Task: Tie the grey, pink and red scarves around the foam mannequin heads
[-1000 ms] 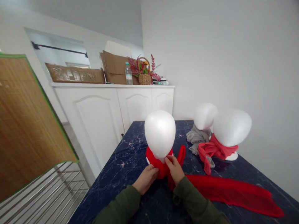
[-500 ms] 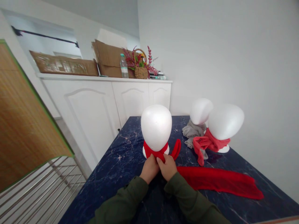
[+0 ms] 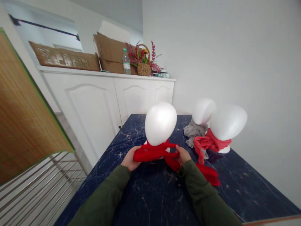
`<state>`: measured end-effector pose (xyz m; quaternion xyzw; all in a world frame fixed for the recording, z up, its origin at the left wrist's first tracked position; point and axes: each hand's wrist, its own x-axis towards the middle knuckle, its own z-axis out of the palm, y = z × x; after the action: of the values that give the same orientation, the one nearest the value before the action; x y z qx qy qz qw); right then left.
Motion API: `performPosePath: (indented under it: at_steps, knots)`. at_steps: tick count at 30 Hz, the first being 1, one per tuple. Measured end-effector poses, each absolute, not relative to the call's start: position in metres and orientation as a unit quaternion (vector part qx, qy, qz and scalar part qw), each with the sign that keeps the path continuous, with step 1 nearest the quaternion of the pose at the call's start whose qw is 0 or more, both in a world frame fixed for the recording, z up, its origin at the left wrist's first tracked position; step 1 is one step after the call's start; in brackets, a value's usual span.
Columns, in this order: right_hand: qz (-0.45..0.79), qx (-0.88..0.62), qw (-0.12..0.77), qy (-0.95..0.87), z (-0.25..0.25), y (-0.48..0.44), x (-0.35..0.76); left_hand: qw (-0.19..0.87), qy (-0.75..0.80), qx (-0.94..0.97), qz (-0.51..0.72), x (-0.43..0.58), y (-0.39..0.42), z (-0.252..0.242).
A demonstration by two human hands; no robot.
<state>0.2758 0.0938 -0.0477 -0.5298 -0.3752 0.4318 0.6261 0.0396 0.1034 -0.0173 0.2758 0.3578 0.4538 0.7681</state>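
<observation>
A white foam mannequin head (image 3: 161, 123) stands on the table with a red scarf (image 3: 150, 155) around its neck. My left hand (image 3: 132, 158) is closed on the scarf at the left of the neck. On the right side my right hand (image 3: 182, 155) pinches another part of it. Between the hands the red cloth stretches across in front of the neck, a narrow gap showing between two strands. The loose end trails to the right behind my right sleeve. The mannequin head leans slightly to the right.
To the right stand two more mannequin heads, one with a coral scarf (image 3: 209, 142), one with a grey scarf (image 3: 193, 131). The dark blue marbled table (image 3: 150, 194) meets a white wall. White cabinets (image 3: 91, 103) and a metal rack (image 3: 56, 175) are at left.
My hands have moved apart from the front of the neck, drawing the red scarf out sideways. Its long tail has been pulled in toward the left. The mannequin head has tilted slightly.
</observation>
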Motion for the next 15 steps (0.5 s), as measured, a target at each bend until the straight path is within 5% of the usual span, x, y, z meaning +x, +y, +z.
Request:
performPosePath:
  at_steps: [15]
  knots:
    - [0.089,-0.728,0.326,-0.597,-0.055,0.086,0.256,0.534,0.422,0.569,0.462,0.044,0.116,-0.045]
